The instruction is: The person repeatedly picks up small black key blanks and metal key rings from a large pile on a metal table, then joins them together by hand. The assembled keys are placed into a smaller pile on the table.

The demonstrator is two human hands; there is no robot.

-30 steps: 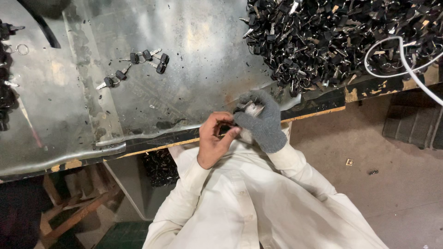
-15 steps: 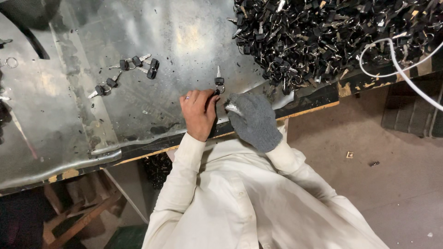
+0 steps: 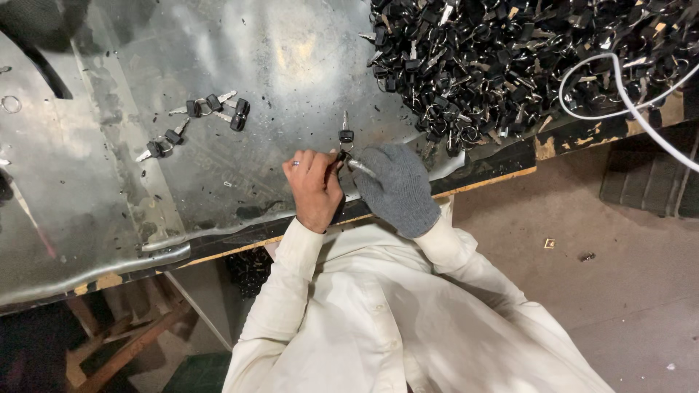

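Observation:
My bare left hand (image 3: 314, 188) and my grey-gloved right hand (image 3: 397, 188) meet over the near part of a dented metal sheet (image 3: 277, 58). Between them is a small set of black-headed keys on a ring (image 3: 346, 135). One key points away from me across the sheet. My left fingertips pinch a black key head at the set's near end. The gloved fingers grip a silver blade beside it. There is a ring on one left finger.
A big heap of black-headed keys (image 3: 510, 58) fills the sheet's far right, with a white cable (image 3: 626, 80) looped over it. Two finished key bunches (image 3: 215, 109) (image 3: 164, 142) lie to the left. A loose ring (image 3: 11, 104) sits at the far left. Bare floor (image 3: 619, 276) is on the right.
Both hands moved forward from the table's edge onto the sheet. The key set now sticks out beyond my fingertips instead of being hidden in my hands.

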